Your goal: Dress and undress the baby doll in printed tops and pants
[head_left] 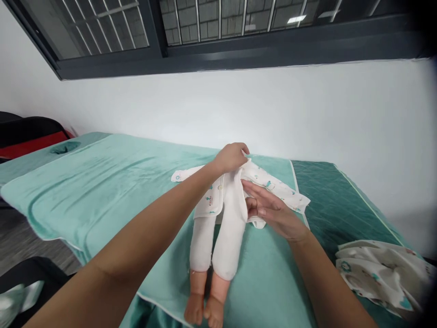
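Note:
A doll (229, 241) in white leggings lies on its back on the green towel (136, 173), its bare feet toward me. Around its upper body is a white printed baby shirt (212, 200); one sleeve extends left and the other right. My left hand (231, 158) pinches the shirt near its top, and my forearm crosses over the left sleeve. On the right side of the doll, my right hand (269, 209) touches the shirt's edge, fingers partly bent; whether they grip the cloth is unclear. The doll's head is hidden from view.
A crumpled printed cloth (382, 273) lies at the right on the dark green quilted cover (348, 205). Behind the bed stand a white wall and a barred window (218, 23). A black and red item (32, 134) is at the far left, with a black object (34, 278) at lower left.

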`<state>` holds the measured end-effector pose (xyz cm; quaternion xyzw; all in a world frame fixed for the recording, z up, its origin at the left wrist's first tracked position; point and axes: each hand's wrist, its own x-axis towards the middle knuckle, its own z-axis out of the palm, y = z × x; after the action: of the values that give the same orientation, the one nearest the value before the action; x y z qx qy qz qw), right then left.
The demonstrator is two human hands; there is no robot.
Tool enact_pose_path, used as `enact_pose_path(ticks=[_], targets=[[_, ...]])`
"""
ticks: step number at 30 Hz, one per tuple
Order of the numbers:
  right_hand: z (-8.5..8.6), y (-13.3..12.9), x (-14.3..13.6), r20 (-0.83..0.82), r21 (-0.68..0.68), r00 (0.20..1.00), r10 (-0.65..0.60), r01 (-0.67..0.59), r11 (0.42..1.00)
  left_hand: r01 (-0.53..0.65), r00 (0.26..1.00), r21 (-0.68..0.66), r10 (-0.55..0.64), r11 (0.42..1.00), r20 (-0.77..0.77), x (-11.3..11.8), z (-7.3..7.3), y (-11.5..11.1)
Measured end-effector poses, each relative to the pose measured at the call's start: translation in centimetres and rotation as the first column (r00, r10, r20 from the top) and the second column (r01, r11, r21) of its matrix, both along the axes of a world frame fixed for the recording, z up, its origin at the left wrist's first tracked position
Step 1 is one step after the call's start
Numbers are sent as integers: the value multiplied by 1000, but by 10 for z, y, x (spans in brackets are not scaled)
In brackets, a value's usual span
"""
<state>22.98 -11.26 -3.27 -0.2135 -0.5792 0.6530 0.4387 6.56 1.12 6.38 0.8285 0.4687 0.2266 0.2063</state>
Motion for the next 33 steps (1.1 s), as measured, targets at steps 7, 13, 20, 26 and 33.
enact_pose_path(ticks=[7,13,20,26,33], targets=[[12,-5,-1,-44,27,994,103,-102,994,-220,966,60,209,974,151,-17,-27,7],[13,-7,-3,-125,9,991,-38,40,999,-119,993,18,118,993,22,-3,-23,-2],[-6,10,-4,36,143,777,-629,619,773,-166,945,-119,192,979,265,-5,-34,16],[-16,14,-10,236,438,705,-669,537,720,-281,859,-25,263,959,440,-9,-48,19],[-18,15,-6,162,384,681,-714,623,681,-308,741,-37,264,951,617,-37,-43,-19]])
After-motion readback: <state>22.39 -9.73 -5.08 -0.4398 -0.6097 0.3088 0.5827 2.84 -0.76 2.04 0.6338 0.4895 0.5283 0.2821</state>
